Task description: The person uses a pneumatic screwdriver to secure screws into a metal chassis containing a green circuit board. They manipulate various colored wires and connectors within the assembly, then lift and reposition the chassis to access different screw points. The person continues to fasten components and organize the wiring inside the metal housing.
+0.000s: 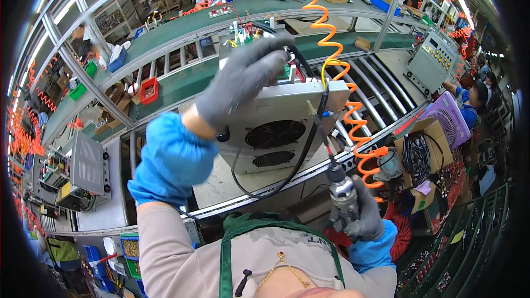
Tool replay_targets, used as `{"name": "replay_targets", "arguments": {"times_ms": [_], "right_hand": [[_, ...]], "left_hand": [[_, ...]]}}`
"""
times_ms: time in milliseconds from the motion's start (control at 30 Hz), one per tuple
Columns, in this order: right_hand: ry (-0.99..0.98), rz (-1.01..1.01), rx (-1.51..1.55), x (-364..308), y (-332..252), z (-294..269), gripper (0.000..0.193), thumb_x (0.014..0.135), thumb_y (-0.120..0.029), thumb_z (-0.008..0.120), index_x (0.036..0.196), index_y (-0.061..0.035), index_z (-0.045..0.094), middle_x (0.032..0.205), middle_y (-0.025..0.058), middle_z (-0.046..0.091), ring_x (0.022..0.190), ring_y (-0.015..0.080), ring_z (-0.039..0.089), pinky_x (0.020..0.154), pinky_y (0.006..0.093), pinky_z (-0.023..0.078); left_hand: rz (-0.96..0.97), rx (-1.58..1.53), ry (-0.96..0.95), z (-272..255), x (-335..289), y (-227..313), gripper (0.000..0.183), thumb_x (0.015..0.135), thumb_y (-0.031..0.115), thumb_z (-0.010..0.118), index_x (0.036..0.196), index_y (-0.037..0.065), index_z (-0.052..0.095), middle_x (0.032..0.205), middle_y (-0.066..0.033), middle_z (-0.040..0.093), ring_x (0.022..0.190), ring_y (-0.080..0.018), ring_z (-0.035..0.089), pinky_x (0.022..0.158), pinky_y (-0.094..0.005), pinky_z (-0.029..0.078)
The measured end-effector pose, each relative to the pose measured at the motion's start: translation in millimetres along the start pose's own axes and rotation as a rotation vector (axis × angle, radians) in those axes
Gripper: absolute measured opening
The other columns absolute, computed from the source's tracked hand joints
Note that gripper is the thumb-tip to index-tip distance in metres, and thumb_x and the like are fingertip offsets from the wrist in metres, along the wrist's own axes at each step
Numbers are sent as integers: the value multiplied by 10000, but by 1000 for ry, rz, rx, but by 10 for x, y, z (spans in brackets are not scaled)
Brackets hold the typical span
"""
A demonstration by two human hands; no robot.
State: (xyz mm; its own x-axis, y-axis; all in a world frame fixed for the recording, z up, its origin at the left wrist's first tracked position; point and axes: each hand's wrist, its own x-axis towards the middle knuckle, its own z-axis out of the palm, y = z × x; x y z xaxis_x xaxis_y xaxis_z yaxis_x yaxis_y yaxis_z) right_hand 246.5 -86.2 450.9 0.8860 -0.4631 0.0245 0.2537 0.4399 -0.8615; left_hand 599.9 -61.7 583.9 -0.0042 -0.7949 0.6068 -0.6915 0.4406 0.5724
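A grey metal equipment case stands before me on the line, with two round black fan openings in its near panel. Circuit boards and wiring show behind that panel. My left hand, in a grey glove, is raised over the panel's top edge with its fingers stretched out, seemingly holding nothing; it hides part of the wiring. In my gloved right hand is a silver power screwdriver, its long bit pointing up beside the case's right side. A black cable loops down in front of the case.
Orange coiled hoses hang near the case. Metal rollers run to the right, and another metal case stands left. A red bin sits on the green belt. At right are a purple fan and a cardboard box.
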Motion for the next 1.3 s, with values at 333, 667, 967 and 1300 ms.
{"name": "replay_targets", "arguments": {"times_ms": [333,667,967,1300], "right_hand": [[219,10,-10,-467,-74,-171,1147,545,-99,871,1468,-215,200,1191,151,509,864,213,609,630,302,537],[382,80,-99,-532,9,-241,1138,547,-106,832,1473,-134,170,1190,126,500,836,201,605,672,323,521],[475,108,-83,-416,-1,-159,1072,566,-75,763,1466,-98,180,1105,119,535,779,193,600,607,300,520],[519,171,-206,-171,-156,-6,972,620,-44,646,1472,-125,185,1050,88,538,712,147,572,606,286,499]], "left_hand": [[-145,-107,-991,557,952,-771,628,805,29,586,1390,161,401,1209,-91,588,1108,-228,527,972,-347,392],[-166,218,-873,747,1091,-658,408,806,153,626,1211,110,595,1060,-94,668,950,-177,604,866,-324,450],[-816,-465,-821,494,1033,-311,502,834,343,627,1243,62,548,974,-24,621,765,-87,550,691,-244,463],[-215,193,-977,673,950,-300,741,605,193,722,1277,45,445,1011,-156,628,888,-255,624,812,-348,498]]}}
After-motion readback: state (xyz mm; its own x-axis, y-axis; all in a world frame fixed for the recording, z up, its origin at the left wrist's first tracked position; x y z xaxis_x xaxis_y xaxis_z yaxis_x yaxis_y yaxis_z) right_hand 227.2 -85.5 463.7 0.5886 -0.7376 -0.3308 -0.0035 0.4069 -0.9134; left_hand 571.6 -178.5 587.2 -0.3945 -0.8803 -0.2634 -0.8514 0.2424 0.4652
